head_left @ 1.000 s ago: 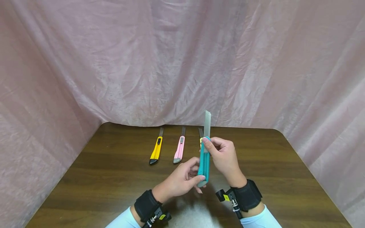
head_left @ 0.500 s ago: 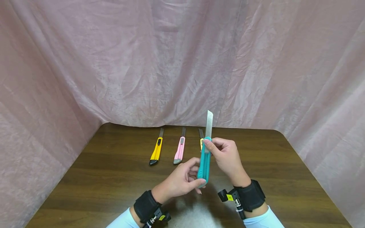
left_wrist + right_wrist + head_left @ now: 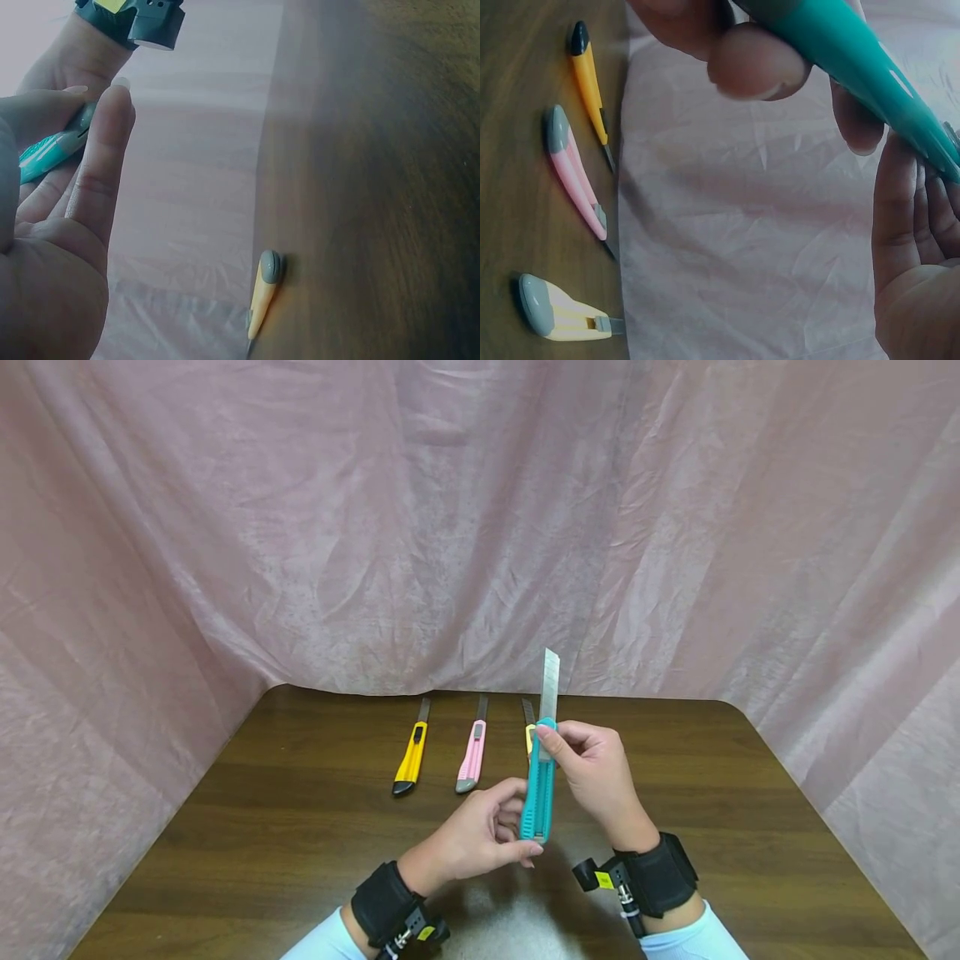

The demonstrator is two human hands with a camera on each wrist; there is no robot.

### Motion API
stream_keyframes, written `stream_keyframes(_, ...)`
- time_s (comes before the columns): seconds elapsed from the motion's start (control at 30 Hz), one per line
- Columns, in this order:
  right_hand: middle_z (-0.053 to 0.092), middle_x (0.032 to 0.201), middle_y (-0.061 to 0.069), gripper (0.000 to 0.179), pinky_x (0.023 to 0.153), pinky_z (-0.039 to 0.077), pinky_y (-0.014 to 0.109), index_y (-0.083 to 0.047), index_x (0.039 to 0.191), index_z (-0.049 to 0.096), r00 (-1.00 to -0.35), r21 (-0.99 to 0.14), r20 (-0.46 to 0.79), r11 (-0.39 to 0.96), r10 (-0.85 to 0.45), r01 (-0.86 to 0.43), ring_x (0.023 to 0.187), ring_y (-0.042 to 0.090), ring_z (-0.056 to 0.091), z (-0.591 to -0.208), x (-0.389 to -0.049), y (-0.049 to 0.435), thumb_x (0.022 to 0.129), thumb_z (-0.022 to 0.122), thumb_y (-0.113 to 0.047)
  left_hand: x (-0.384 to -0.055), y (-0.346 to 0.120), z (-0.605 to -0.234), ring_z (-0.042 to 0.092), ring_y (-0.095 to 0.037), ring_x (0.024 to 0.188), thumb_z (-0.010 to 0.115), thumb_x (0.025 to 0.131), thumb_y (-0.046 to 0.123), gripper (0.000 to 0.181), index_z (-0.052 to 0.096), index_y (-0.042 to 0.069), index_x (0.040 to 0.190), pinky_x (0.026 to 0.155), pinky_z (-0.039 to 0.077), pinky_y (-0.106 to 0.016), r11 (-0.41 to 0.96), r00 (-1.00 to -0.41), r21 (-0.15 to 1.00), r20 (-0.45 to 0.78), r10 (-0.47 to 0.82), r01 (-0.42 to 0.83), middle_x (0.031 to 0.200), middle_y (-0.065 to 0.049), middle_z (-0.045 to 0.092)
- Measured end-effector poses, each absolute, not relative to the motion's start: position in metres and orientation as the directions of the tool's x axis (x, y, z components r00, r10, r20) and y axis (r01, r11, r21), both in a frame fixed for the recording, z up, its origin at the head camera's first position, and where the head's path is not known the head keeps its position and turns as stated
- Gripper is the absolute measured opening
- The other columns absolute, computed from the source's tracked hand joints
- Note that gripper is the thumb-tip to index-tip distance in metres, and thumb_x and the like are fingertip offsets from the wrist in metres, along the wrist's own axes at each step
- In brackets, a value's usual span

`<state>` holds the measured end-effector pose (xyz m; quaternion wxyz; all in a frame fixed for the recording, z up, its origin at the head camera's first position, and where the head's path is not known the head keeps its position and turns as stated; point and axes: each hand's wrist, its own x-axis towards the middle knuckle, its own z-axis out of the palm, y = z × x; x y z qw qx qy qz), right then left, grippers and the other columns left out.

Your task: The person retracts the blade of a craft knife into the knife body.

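A teal utility knife (image 3: 537, 802) is held upright over the table, its long segmented blade (image 3: 551, 685) sticking out at the top. My right hand (image 3: 596, 768) pinches the body near the blade, thumb on the front. Low on the same knife, my left hand (image 3: 472, 843) holds the bottom end, its thumb at the end and its fingers behind. In the left wrist view, the knife's grey end (image 3: 84, 120) sits between left thumb and fingers. The right wrist view shows the teal body (image 3: 855, 60) running down to the left hand.
Behind the hands lie a yellow utility knife (image 3: 411, 756), a pink one (image 3: 472, 752) and a pale yellow one (image 3: 570, 315), blades out toward the far edge. The pale yellow one is partly hidden in the head view. A pink curtain (image 3: 480, 527) surrounds the brown table (image 3: 300, 827).
The teal knife first shifted and turned slightly to the right with my right hand. My left thumb then slid down to the knife's bottom end. The other knives stayed put.
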<state>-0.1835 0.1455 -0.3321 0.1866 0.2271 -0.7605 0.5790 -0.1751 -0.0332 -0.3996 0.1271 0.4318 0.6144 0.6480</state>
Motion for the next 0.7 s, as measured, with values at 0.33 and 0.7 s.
stream_keyframes(0.33,0.061,0.066,0.012,0.014,0.045,0.040,0.020,-0.001,0.082,0.068,-0.830,-0.800,0.541,0.218,-0.139,-0.558,0.056,0.024,0.047,-0.3333,-0.1835,0.1467,0.093,0.060,-0.005,-0.1754,-0.0312,-0.4021,0.066,-0.023,0.072,0.064,0.082,-0.016,0.049,0.041,-0.003,0.123,0.058,0.057,-0.045,-0.235,-0.595,0.909,0.404,0.694,0.344,0.093,-0.018,0.063)
stream_keyframes(0.7,0.061,0.065,0.009,0.014,0.043,0.038,0.021,-0.002,0.083,0.069,-0.815,-0.784,0.556,0.222,-0.164,-0.580,0.054,0.017,0.045,-0.3354,-0.1849,0.1472,0.093,0.059,-0.004,-0.1773,-0.0330,-0.4054,0.056,-0.053,0.083,0.042,0.098,-0.007,0.028,0.040,-0.005,0.127,0.059,0.052,-0.059,-0.326,-0.584,0.929,0.364,0.726,0.175,0.103,-0.022,0.060)
